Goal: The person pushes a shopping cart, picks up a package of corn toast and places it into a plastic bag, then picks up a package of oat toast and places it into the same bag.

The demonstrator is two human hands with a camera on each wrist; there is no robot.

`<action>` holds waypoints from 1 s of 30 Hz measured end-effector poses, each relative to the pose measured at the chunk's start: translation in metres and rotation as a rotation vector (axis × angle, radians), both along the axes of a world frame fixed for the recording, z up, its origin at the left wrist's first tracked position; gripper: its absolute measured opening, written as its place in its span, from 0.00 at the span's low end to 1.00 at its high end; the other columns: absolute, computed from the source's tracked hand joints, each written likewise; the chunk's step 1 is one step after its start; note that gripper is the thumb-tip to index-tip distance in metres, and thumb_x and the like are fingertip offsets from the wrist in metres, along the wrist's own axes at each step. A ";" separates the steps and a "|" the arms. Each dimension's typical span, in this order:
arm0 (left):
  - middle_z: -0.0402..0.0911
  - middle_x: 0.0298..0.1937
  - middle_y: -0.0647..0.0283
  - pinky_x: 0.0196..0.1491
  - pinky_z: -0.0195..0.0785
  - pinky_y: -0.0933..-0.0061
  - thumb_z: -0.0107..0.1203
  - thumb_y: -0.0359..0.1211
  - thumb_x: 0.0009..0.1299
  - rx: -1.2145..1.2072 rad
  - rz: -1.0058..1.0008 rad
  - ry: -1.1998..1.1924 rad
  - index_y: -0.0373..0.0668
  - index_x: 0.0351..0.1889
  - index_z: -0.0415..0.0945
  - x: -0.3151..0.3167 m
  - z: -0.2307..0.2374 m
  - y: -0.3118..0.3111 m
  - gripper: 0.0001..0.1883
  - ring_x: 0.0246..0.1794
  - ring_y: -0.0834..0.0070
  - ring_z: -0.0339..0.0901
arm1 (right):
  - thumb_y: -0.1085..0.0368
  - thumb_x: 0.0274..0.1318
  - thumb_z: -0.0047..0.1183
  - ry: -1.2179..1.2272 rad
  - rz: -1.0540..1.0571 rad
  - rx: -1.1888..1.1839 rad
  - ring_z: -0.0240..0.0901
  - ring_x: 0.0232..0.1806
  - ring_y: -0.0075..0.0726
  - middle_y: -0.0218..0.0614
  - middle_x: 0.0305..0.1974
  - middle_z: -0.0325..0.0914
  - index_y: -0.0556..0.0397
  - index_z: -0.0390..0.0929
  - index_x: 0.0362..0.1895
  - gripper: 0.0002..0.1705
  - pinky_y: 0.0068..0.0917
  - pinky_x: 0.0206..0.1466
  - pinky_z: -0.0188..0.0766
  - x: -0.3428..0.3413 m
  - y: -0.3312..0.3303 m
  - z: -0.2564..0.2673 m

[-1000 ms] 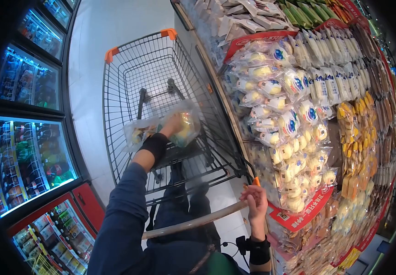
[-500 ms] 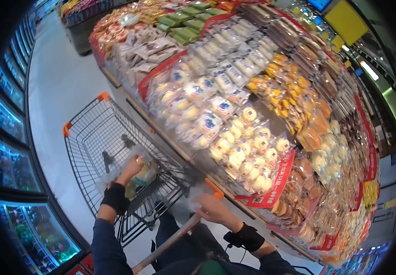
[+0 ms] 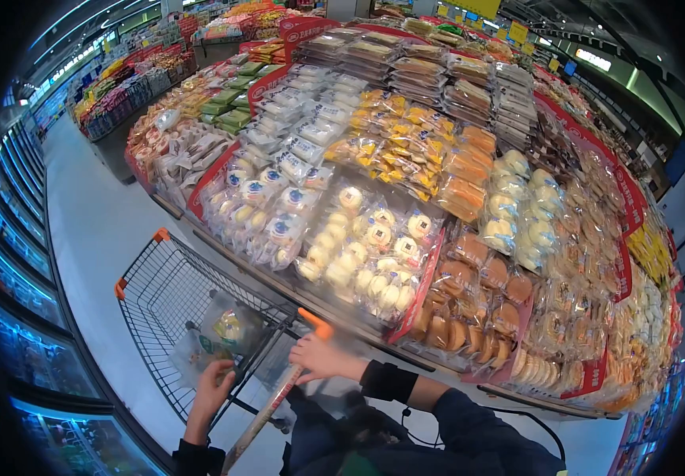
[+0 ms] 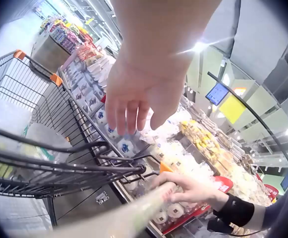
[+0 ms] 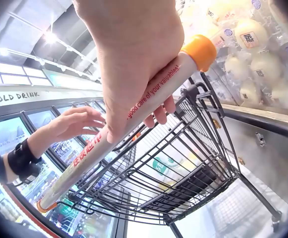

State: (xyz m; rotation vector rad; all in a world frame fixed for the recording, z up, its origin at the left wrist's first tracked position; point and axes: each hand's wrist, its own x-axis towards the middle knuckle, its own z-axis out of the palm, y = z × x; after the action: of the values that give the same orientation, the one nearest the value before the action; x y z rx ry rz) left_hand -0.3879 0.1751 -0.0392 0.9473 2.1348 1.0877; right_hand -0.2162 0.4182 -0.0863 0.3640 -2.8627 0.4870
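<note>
My right hand (image 3: 322,358) grips the white handle (image 3: 277,398) of a wire shopping cart near its orange end cap. In the right wrist view, the fingers wrap under the handle (image 5: 92,151), which has red printing. My left hand (image 3: 213,389) is raised beside the other part of the handle, fingers loosely bent with nothing in them. The left wrist view shows this hand (image 4: 144,94) with its fingers extended, above the handle. Inside the dark cart basket (image 3: 152,297) lie a clear bag with pale yellow contents (image 3: 234,324) and another clear bag (image 3: 191,357).
A long sloping display of packaged buns and cakes (image 3: 374,238) runs close along the cart's right side, with red label strips. Lit drink coolers (image 3: 29,317) line the left. Pale aisle floor (image 3: 96,214) stretches ahead between them, with more display bins (image 3: 132,95) farther off.
My left hand has let go of the bag in the cart and drawn back toward the handle. The right hand has come onto the handle. The head view has swung up and right over the display.
</note>
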 end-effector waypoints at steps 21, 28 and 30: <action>0.77 0.22 0.52 0.31 0.69 0.59 0.58 0.46 0.50 -0.689 0.186 0.390 0.41 0.26 0.77 0.117 -0.038 -0.129 0.16 0.26 0.55 0.76 | 0.43 0.35 0.58 -0.182 -0.054 0.189 0.70 0.36 0.34 0.29 0.27 0.72 0.45 0.72 0.29 0.23 0.33 0.39 0.58 0.001 -0.010 -0.014; 0.78 0.23 0.51 0.34 0.70 0.63 0.58 0.45 0.49 -0.663 0.082 0.195 0.43 0.29 0.80 0.094 -0.038 -0.139 0.17 0.27 0.56 0.77 | 0.52 0.32 0.58 -0.477 -0.009 0.158 0.75 0.28 0.47 0.38 0.22 0.77 0.50 0.78 0.24 0.16 0.40 0.30 0.71 -0.028 -0.015 0.012; 0.78 0.23 0.51 0.34 0.70 0.63 0.58 0.44 0.48 -0.681 0.057 0.160 0.43 0.29 0.80 0.085 -0.041 -0.140 0.16 0.26 0.56 0.77 | 0.55 0.32 0.56 -0.531 -0.006 0.163 0.76 0.28 0.47 0.40 0.22 0.77 0.51 0.79 0.23 0.14 0.39 0.30 0.71 -0.035 -0.016 0.019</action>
State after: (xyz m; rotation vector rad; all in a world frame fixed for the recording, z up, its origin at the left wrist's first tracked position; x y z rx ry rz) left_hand -0.3031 0.0347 -0.0799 0.6569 2.4189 0.2523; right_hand -0.2510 0.4021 -0.0669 0.2860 -3.4312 0.3966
